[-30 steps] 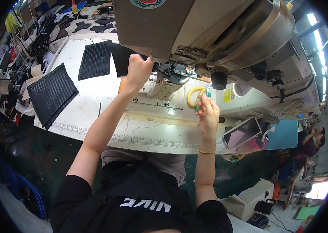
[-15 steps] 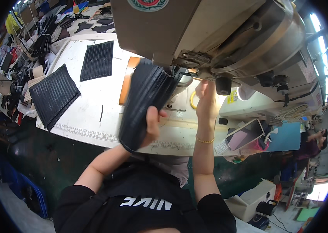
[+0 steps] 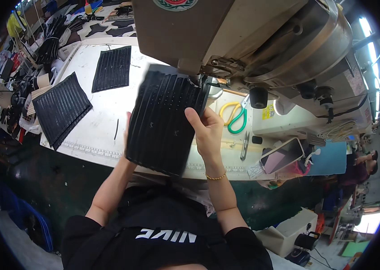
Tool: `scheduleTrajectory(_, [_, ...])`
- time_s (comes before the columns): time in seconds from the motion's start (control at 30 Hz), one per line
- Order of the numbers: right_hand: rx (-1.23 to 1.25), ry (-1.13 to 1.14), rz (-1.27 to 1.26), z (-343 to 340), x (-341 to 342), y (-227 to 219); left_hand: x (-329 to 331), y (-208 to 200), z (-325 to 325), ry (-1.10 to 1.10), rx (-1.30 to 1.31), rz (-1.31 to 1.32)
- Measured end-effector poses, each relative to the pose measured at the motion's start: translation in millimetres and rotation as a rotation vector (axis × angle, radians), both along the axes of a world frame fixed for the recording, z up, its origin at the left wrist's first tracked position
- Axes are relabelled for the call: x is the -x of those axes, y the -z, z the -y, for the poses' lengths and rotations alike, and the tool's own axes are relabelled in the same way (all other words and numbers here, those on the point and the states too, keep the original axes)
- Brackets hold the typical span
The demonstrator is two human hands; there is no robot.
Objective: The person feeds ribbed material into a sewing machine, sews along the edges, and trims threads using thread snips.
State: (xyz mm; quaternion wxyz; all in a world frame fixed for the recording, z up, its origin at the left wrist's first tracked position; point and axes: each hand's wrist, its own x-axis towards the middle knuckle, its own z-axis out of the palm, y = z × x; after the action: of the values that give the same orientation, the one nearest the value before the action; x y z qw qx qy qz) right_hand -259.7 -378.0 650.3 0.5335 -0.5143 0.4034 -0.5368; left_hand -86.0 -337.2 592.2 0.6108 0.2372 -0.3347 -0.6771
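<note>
A black ribbed panel, spread out almost flat, lies between my hands in front of the sewing machine. Its far right corner reaches the machine's needle area. My right hand grips the panel's right edge, thumb on top and fingers bent at the side. Along the left edge is my left hand, mostly hidden behind the panel; only a finger and the wrist show, so its grip cannot be made out. Rows of small holes and two light marks show on the panel's face.
Similar black panels lie on the white table: one at the back, a stack at the left. Right of my right hand are scissors with yellow and green handles, a snipper and a phone. A printed ruler runs along the front edge.
The panel has turned from a folded, tilted pose to a spread-out one. My right hand has come from beside the needle to the panel's right edge, uncovering the scissors. My left hand has shifted left.
</note>
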Motion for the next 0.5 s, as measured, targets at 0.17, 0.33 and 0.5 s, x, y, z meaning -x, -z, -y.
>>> scheduleTrajectory(0.17, [0.813, 0.668, -0.322, 3, 1, 3, -9, -21, -3, 0.09, -0.139, 0.299])
scheduleTrajectory(0.33, [0.692, 0.58, -0.627, 8, 14, 0, -14, -41, -7, 0.02, -0.16, 0.338])
scheduleTrajectory(0.5, [-0.091, 0.047, -0.009, -32, 11, 14, -2, -51, -16, -0.064, -0.061, 0.382])
